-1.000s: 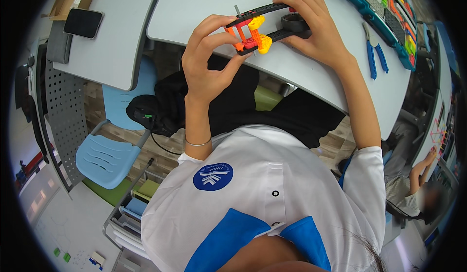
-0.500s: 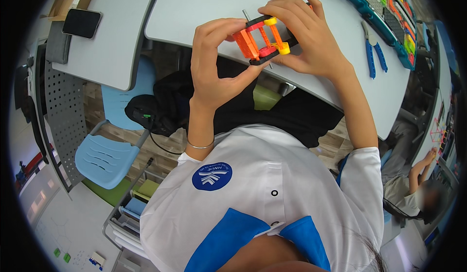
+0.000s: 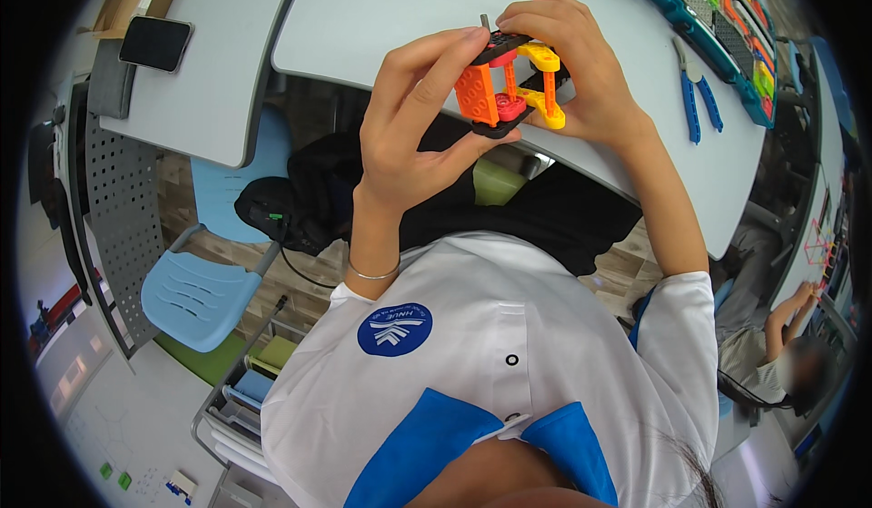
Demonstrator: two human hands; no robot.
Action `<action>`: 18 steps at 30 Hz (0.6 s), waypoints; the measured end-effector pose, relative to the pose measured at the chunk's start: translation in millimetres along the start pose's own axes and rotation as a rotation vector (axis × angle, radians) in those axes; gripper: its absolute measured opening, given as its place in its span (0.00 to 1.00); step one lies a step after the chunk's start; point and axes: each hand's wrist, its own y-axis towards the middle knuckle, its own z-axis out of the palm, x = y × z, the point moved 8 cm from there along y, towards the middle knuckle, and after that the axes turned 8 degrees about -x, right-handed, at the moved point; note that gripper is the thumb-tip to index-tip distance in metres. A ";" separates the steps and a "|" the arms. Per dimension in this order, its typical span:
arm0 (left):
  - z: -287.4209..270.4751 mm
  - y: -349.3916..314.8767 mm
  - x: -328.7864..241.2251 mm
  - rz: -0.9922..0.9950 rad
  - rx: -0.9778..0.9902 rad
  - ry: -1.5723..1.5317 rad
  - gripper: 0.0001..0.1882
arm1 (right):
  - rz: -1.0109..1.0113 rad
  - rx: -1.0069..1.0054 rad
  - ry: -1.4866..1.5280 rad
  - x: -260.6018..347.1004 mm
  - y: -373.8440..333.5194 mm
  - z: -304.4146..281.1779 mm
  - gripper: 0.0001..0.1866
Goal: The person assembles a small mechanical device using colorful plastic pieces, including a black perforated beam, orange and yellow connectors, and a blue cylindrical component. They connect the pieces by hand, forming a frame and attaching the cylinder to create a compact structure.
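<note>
Both of my hands hold one small assembly of plastic building pieces [image 3: 479,94] above the table's near edge. It has black side plates, an orange block, red round parts, yellow end pieces and orange rods between them. A grey metal rod [image 3: 485,22] sticks out at its far side. My left hand [image 3: 404,113] grips the left end, fingers on the upper black plate and thumb under the lower one. My right hand [image 3: 586,76] is closed around the right end, behind the yellow pieces [image 3: 542,57]; some of its fingertips are hidden.
Blue-handled pliers [image 3: 698,99] lie on the white table [image 3: 391,13] at right, beside a teal tray [image 3: 668,8] of coloured parts. A phone [image 3: 156,44] rests on the left table. Light-blue chairs [image 3: 200,299] stand at left. Another person [image 3: 772,353] works at far right.
The assembly has turned in my hands and moved slightly right, so its orange block and yellow pieces show more. My left fingers have shifted along the upper black plate, and my right fingers have curled in.
</note>
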 end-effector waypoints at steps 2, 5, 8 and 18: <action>1.3 -0.1 0.3 -0.039 0.023 -0.010 0.40 | -0.019 -0.015 -0.016 1.8 1.4 -1.9 0.38; 1.0 0.7 -1.7 -0.016 0.045 0.009 0.39 | 0.044 -0.036 0.059 -3.7 -5.3 1.6 0.38; -1.0 0.8 -2.7 0.030 0.031 0.029 0.39 | 0.063 -0.052 0.105 -1.4 -2.5 1.0 0.35; -2.4 4.8 -8.9 0.007 -0.004 -0.055 0.35 | 0.027 -0.063 0.098 3.3 -0.7 0.1 0.32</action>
